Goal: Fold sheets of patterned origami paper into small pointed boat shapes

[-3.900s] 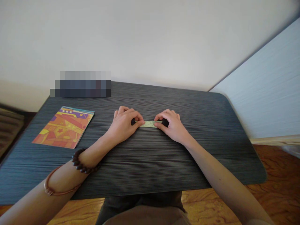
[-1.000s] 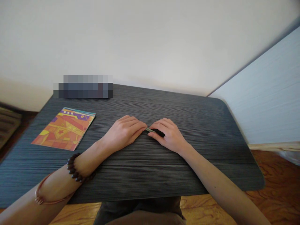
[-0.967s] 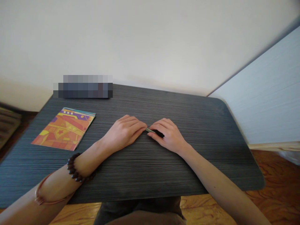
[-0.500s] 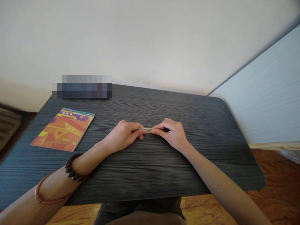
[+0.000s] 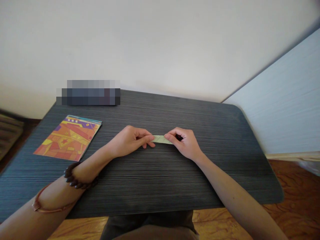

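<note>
Between my two hands is a small pale green strip of paper (image 5: 160, 139), with faint crease lines across its face. My left hand (image 5: 132, 140) pinches its left end between thumb and fingers. At the opposite end, the thumb and fingers of my right hand (image 5: 183, 141) are closed on the paper. The strip is held just over the middle of the dark table (image 5: 155, 180); whether it touches the surface I cannot tell. Its two ends are hidden by my fingers.
To the left lies a stack of orange, yellow and purple patterned sheets or booklets (image 5: 68, 138). Behind it, at the table's back edge by the wall (image 5: 160, 43), is a pixelated object (image 5: 90, 95). A pale panel (image 5: 287, 100) stands along the right side.
The paper strip has turned from nearly edge-on to showing its flat face, and more of it is visible. My left hand has shifted slightly left.
</note>
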Tool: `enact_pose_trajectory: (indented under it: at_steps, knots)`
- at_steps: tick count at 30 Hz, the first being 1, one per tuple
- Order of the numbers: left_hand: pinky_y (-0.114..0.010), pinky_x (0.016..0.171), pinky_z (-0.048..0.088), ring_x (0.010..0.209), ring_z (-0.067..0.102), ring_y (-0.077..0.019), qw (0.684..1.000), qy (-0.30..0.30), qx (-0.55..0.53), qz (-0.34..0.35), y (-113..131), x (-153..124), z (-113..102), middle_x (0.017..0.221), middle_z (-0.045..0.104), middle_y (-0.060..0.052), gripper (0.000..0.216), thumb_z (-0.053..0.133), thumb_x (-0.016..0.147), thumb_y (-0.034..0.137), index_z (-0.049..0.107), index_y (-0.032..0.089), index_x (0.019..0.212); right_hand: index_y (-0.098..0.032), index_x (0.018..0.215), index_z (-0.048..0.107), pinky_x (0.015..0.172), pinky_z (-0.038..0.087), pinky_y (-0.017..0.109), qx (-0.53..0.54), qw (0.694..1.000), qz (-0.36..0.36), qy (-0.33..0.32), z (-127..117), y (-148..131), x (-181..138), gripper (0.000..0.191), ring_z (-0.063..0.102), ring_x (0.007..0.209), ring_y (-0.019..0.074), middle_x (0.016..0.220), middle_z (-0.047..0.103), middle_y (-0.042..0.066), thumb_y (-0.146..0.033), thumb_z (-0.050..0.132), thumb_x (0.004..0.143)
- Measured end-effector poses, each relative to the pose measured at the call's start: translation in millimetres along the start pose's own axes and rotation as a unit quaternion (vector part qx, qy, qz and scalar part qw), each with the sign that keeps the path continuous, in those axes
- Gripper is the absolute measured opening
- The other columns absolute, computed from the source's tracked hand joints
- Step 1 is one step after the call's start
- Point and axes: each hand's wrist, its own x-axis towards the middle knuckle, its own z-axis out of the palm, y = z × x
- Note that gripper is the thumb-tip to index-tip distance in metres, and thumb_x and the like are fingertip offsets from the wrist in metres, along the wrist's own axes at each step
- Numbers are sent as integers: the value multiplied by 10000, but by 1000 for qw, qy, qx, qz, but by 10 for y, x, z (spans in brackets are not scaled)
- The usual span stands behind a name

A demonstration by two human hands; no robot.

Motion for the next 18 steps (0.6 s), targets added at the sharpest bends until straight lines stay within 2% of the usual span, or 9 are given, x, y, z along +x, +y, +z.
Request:
enact_pose_trajectory:
  at_steps: [4,8,14,18]
  knots:
    - [-169,446,339,473,480,-70,999,45,10,5,-2,-2,82,601,639,23,299,476,882,363,700,172,831,-187,784,622,654,412,266,-31,998,-38,-27,16,-27,-8,227,550,627,117,699,638,1,-357,510,886]
    - [-177,482,352,496,465,-63,996,74,35,31,12,1,148,696,662,36,212,530,852,330,677,190,911,-186,803,610,675,386,265,-52,994,-84,-40,40,-60,-9,206,525,622,111,685,618,-6,-326,493,898]
    - [-194,605,426,625,558,-90,992,93,54,66,27,9,189,789,688,15,157,537,831,260,671,183,856,-181,856,593,677,371,261,-58,989,-126,-46,56,-67,-12,145,541,644,107,729,632,-5,-282,496,894]
    - [-195,609,428,611,550,-87,990,104,65,76,16,6,206,768,683,13,152,534,821,244,668,175,841,-185,859,592,687,375,263,-54,989,-128,-49,63,-60,-13,155,547,652,110,742,640,0,-289,485,900]
